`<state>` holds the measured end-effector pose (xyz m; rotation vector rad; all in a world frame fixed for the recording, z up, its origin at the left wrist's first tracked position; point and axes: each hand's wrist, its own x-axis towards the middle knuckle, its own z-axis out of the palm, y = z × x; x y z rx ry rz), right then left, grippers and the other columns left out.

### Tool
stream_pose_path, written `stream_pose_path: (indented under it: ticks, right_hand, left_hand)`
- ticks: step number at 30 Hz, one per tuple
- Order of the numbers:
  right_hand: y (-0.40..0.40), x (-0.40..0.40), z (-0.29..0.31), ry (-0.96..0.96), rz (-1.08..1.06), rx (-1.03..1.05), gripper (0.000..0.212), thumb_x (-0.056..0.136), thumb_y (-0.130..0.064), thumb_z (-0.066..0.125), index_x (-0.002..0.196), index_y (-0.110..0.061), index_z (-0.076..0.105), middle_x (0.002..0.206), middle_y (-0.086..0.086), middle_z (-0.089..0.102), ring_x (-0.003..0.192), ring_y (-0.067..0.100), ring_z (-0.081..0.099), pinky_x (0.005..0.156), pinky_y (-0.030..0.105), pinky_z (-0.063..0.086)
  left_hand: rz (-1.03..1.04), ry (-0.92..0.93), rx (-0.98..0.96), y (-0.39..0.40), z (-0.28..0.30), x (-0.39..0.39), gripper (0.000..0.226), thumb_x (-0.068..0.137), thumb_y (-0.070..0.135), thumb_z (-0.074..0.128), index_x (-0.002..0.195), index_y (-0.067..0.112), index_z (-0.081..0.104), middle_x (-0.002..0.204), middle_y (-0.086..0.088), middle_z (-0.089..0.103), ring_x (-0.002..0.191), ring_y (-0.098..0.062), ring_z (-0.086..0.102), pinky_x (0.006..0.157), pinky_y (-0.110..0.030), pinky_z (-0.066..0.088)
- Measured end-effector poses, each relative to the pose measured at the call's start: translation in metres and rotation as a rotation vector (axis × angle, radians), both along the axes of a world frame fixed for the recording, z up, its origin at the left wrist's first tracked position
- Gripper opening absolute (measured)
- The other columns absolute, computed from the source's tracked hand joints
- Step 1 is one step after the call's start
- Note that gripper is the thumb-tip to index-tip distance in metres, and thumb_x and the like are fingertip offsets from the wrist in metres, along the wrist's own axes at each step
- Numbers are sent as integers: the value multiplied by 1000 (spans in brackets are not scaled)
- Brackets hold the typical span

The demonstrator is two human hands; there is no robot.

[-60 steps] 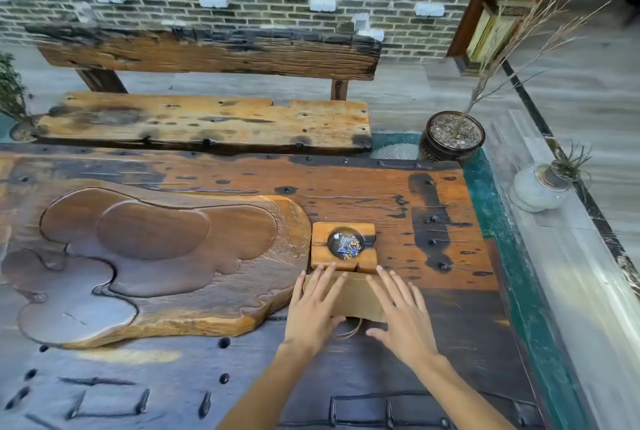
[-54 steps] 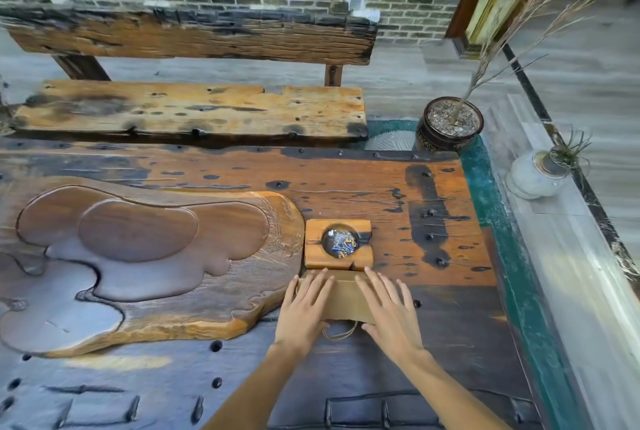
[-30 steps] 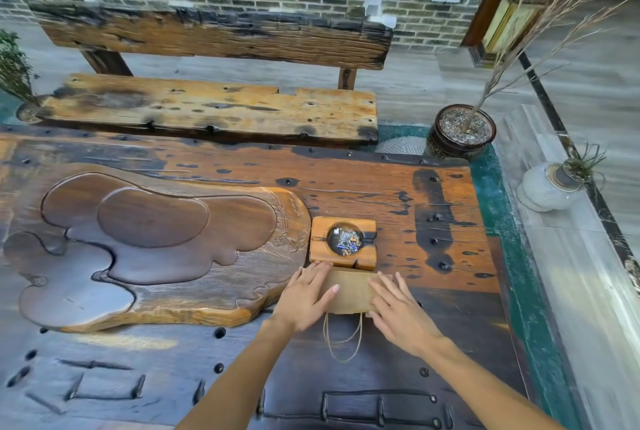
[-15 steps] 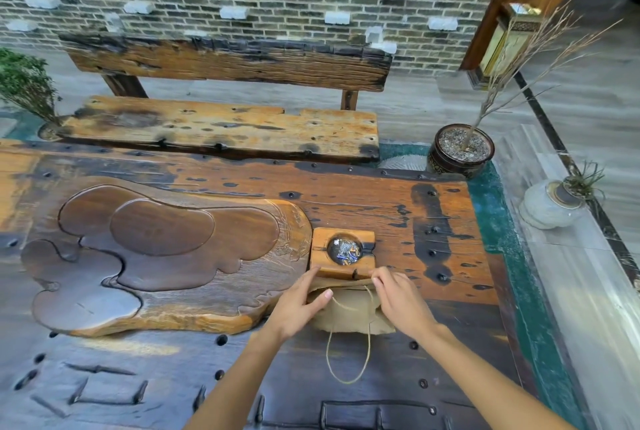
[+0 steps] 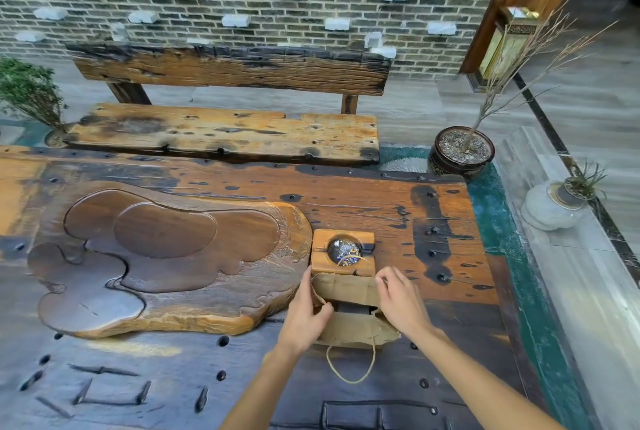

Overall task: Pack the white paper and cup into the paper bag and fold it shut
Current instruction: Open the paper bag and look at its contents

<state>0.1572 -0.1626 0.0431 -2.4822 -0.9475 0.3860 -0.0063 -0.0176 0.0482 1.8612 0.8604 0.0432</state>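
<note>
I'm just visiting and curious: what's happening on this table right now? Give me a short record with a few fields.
Activity: opening a paper bag on a wooden table
Left hand: pinching the bag's left edge
Right hand: pinching the bag's right edge
Bag mouth: pulled open, dark inside
Bag handle: near twine loop lies on the table
Behind the bag: wooden ashtray, touching it
White paper and cup: not visible

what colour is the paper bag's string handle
Light tan, close to the brown paper bag itself; the near string handle shows best in the head view.
</note>
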Motion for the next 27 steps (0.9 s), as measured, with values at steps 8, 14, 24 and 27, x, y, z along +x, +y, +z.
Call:
stream_pose_path:
  ticks: [8, 14, 24, 27]
  right_hand:
    - [-1, 1, 7, 47, -24, 7, 16, 102, -21, 42, 95, -17, 56, 95, -7, 58, 83, 12, 55, 68, 29, 38]
    - [-2, 6, 14, 271, -104, 79, 14, 98, -31, 53, 95, -20, 60, 96, -6, 66, 90, 14, 62, 74, 30, 48]
    - [-54, -33, 38, 161, -183, 205, 13, 92, -28, 65, 81, -24, 59, 82, -10, 60, 80, 3, 56, 71, 23, 45]
    - [-69, -49, 45, 252, -87, 82, 30, 94, -29, 59, 68, -16, 62, 69, 2, 63, 64, 10, 56, 69, 35, 49]
  left_hand:
    - [103, 62, 149, 1, -7, -5, 74, 98, 14, 45, 157, 14, 1, 85, -15, 66, 77, -28, 59, 73, -34, 45]
    - [106, 110, 190, 15, -9, -9, 50, 101, 13, 46, 149, 15, 35, 87, -14, 71, 80, -28, 66, 64, -25, 33]
    - [96, 147, 165, 19, -5, -4, 52, 101, 13, 43, 152, 17, 32, 84, -12, 72, 80, -27, 65, 69, -28, 39]
    - [97, 145, 166, 19, -5, -4, 52, 101, 12, 43, 152, 18, 33, 76, -6, 64, 70, -21, 58, 67, -27, 39]
